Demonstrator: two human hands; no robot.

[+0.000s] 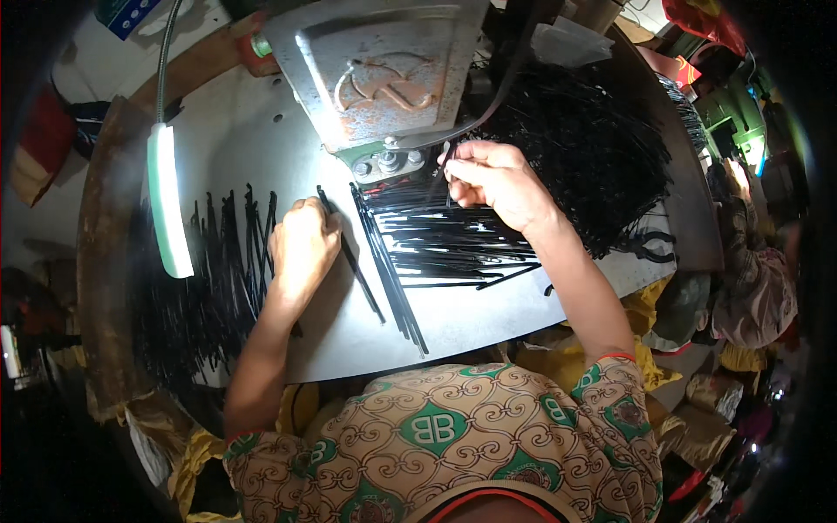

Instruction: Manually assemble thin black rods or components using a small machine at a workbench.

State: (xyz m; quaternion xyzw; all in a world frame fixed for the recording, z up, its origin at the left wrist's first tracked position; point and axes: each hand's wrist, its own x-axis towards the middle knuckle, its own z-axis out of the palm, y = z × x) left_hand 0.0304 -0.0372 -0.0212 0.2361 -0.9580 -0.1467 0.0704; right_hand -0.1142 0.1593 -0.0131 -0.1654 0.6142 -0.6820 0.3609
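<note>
My left hand [303,246] is closed at the upper end of a thin black rod [359,277], which slants down toward the table's near edge. To the right of that rod lies a small bundle of similar rods [388,275], apart from my left hand. My right hand [506,185] pinches a thin dark rod [450,166] beside the base of a worn grey metal machine [384,78] with an umbrella shape on its cover. Beneath my right hand, many black rods [445,240] lie crosswise on the light tabletop [471,318].
A large tangled heap of black rods [575,148] fills the table's right side. Rows of rods [200,305] cover its left side, under a lit lamp [170,200] on a flexible neck. Black-handled pliers [649,247] lie near the right edge. Another person [754,296] is at the far right.
</note>
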